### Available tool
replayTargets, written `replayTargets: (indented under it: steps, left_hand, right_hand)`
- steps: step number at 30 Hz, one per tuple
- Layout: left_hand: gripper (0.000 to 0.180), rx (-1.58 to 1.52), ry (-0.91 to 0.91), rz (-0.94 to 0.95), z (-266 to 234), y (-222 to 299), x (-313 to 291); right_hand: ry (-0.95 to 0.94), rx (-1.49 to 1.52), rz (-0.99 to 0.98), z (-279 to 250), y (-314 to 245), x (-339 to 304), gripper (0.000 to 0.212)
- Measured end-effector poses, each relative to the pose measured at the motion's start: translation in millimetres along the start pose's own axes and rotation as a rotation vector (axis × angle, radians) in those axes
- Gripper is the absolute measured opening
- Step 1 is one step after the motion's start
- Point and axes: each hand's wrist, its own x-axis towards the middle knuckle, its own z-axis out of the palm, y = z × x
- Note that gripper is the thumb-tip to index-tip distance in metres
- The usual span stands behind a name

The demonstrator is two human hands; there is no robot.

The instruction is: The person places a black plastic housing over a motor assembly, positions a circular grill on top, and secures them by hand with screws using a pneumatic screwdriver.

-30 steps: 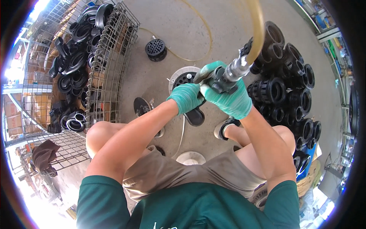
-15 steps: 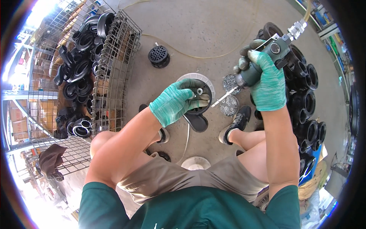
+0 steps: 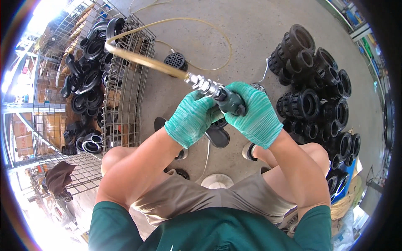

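My right hand [image 3: 254,116], in a green knit glove, is wrapped round a dark green air screwdriver [image 3: 233,105]. The tool now stands end-on to me, so its bit is hidden beneath it. A metal hose coupling [image 3: 205,85] sticks out at its upper left. Close against the tool is my left hand [image 3: 187,120], gloved alike, its fingers curled and partly hidden; what they hold does not show. Below both hands lies a black part with a rounded arm [image 3: 218,138], mostly covered by the hands and tool.
A yellowish air hose [image 3: 142,60] loops over the wire cage [image 3: 125,90], which holds black curved parts [image 3: 90,48]. Stacked black ribbed fittings [image 3: 305,102] stand on the right. A perforated black piece [image 3: 176,60] sits on the floor ahead; a round white thing [image 3: 217,180] is between my legs.
My right hand has brought the screwdriver from the upper right to the middle, beside my left hand, and turned it upright. The hose has swung across to the left. My left hand stays nearly in place.
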Motion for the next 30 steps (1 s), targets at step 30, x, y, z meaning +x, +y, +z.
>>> replayTargets:
  steps: [30]
  left_hand:
    - [0.034, 0.193, 0.029, 0.135, -10, 17, -8]
  right_hand:
    - [0.021, 0.339, 0.186, 2, -11, 20, 0.037]
